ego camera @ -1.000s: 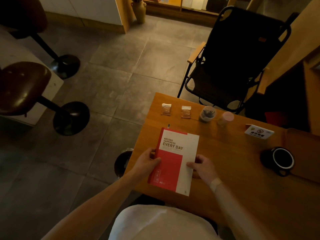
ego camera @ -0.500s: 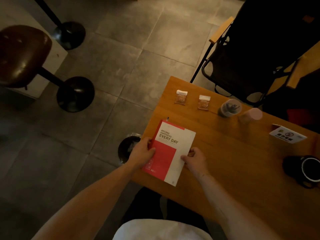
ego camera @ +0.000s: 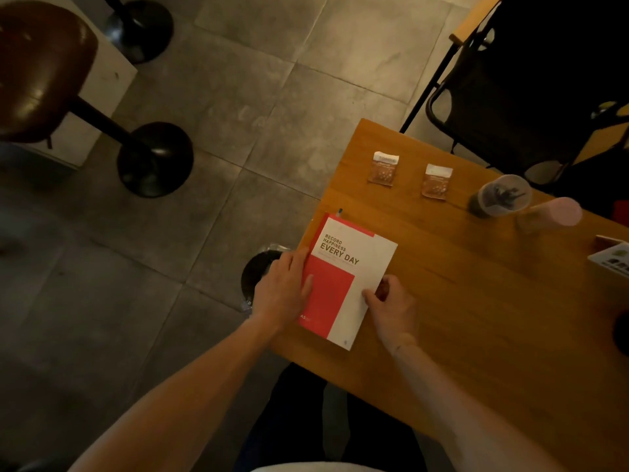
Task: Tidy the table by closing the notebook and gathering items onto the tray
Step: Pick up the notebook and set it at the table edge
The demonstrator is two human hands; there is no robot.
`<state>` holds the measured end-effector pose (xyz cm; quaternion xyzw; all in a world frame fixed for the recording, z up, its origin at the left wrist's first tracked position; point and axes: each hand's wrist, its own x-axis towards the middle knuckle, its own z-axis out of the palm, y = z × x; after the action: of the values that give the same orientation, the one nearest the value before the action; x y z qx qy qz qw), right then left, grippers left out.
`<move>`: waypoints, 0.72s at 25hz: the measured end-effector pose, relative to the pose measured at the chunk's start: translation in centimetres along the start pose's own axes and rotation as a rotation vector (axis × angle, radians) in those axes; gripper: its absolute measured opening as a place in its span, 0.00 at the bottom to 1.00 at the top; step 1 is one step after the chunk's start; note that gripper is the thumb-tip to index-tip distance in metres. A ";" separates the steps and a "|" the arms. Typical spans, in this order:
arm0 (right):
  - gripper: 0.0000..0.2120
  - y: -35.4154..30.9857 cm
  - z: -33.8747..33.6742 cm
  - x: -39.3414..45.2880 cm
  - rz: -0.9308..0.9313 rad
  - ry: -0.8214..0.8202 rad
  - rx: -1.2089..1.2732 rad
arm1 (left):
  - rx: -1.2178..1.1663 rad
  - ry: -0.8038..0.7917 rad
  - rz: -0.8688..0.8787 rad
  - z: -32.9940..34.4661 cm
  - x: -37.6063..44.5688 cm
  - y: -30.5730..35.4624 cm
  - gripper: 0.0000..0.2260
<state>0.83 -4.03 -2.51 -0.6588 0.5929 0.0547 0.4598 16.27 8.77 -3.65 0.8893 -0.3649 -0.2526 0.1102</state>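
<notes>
A closed red and white notebook (ego camera: 343,277) lies near the left corner of the wooden table (ego camera: 476,301), cover up. My left hand (ego camera: 284,289) holds its spine edge, thumb on the red cover. My right hand (ego camera: 391,301) pinches its right edge, thumb on the white cover. A dark pen tip (ego camera: 340,210) pokes out beyond the notebook's far corner. Two small snack packets (ego camera: 384,167) (ego camera: 436,180) lie at the far edge. A clear cup with dark contents (ego camera: 500,195) and a pink-lidded cup (ego camera: 551,216) stand to their right. The tray is out of view.
A white card stand (ego camera: 612,260) is at the right edge, and a dark mug (ego camera: 623,332) is cut off below it. A black folding chair (ego camera: 531,90) stands behind the table. Two bar stools (ego camera: 44,69) are on the tiled floor at left. A round table base (ego camera: 262,274) shows under the corner.
The view has tilted down and left, so the tray and most of the mug have left the frame. Both hands stay on the closed notebook, which has barely moved.
</notes>
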 end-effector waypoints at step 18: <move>0.38 5.3 0.6 -2.2 -0.419 -0.094 -0.863 | 0.355 -0.123 0.350 0.9 -2.2 -4.9 0.36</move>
<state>-3.93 -1.36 -4.40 -0.8916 0.3490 0.2317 0.1719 17.39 13.84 -5.42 0.8011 -0.5578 -0.2153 -0.0280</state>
